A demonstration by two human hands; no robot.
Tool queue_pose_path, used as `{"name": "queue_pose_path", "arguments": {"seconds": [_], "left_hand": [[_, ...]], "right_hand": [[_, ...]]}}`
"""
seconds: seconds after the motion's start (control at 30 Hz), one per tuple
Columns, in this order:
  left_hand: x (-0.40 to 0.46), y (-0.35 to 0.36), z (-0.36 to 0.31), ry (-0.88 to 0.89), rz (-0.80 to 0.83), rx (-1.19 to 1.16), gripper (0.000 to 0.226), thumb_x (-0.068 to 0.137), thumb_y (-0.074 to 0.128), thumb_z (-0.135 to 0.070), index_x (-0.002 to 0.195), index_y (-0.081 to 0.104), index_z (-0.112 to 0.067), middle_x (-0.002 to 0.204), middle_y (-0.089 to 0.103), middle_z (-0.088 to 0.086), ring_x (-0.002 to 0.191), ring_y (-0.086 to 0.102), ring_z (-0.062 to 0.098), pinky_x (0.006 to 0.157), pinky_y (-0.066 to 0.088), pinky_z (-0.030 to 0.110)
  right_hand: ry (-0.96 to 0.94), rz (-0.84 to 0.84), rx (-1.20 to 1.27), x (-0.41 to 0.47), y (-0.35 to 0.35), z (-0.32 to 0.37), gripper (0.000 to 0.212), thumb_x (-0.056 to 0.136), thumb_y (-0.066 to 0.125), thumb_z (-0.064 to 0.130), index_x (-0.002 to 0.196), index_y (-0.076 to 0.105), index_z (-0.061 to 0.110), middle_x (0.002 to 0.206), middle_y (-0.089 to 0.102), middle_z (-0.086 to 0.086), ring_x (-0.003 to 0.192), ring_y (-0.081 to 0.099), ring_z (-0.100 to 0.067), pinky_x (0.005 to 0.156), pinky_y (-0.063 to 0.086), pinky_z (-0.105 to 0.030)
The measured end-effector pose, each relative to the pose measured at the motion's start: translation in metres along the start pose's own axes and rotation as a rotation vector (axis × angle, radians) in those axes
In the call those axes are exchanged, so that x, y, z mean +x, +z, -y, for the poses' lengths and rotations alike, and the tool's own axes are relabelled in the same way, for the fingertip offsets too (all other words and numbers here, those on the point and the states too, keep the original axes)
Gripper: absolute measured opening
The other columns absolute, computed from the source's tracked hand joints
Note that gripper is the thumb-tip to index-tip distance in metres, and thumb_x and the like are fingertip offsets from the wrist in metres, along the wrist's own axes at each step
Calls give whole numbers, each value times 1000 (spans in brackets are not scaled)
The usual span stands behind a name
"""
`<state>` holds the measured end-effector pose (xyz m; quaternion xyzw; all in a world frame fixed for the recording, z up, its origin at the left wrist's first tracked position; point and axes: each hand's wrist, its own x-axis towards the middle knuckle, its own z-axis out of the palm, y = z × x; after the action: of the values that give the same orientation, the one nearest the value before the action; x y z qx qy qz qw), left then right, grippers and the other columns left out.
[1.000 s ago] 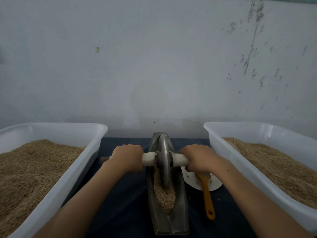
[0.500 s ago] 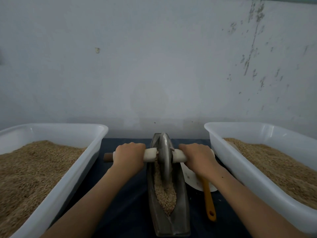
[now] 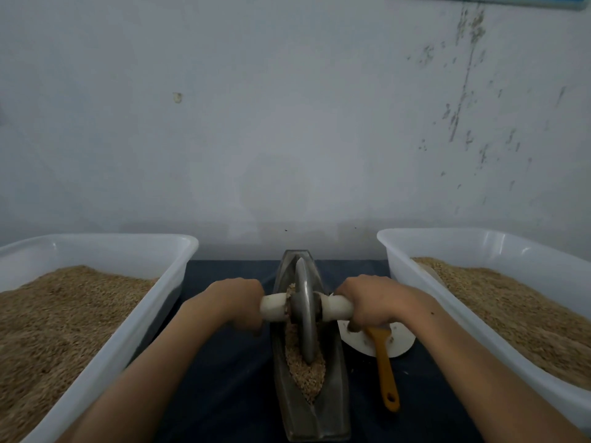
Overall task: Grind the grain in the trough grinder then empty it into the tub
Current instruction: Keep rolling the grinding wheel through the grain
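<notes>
Outward of each set of knuckles stands a white tub, the left tub [image 3: 96,247] and the right tub [image 3: 479,241], both heaped with grain. Between the fists lies the trough grinder [image 3: 332,407], its grain [image 3: 305,375] piled nearer than the fingers. The left hand [image 3: 235,302] and right hand [image 3: 375,300] clench the white axle [image 3: 335,306] either side of the wheel [image 3: 303,314]. Uneven push could tilt the wheel, spill grain over the rim, or skid the trough. Under the right fingers an orange brush [image 3: 385,369] risks a knock.
</notes>
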<state>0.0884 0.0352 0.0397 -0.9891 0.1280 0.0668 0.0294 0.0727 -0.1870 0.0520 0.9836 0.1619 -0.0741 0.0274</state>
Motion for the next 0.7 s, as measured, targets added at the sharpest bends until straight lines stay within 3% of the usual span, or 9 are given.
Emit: {"name": "queue_pose_path", "arguments": {"seconds": [0.17,0.3,0.4,0.53,0.7], "left_hand": [[2,4,-2,-47,-146,55,44,78,68,-35,117,56,-19,105,63,1,84,54,16,70,39,29],[5,12,-5,-83,-412,84,23,85,57,-32,106,55,-24,98,61,-2,84,56,17,67,35,29],[5,16,-6,-89,-503,73,17,86,55,-31,102,54,-25,93,60,-4,73,46,14,65,33,29],[4,12,-5,-67,-368,104,28,84,60,-33,110,56,-22,100,62,-2,86,56,15,68,36,28],[1,4,-1,-38,-85,49,47,77,69,-34,117,54,-17,109,62,2,95,58,19,73,41,28]], "right_hand": [[20,-129,-46,5,8,2,29,84,64,19,113,60,23,103,65,0,90,62,-18,70,45,-30],[41,-412,-72,9,18,4,12,91,52,17,98,52,27,98,65,1,88,61,-20,67,36,-30],[44,-478,-62,10,23,5,13,92,49,18,90,44,29,95,64,2,86,60,-21,65,33,-30],[28,-371,-66,8,17,3,11,90,53,18,97,53,26,100,65,1,89,60,-20,68,37,-30],[8,-41,-16,1,3,1,36,82,70,21,116,59,23,101,63,2,86,58,-16,68,42,-28]]}}
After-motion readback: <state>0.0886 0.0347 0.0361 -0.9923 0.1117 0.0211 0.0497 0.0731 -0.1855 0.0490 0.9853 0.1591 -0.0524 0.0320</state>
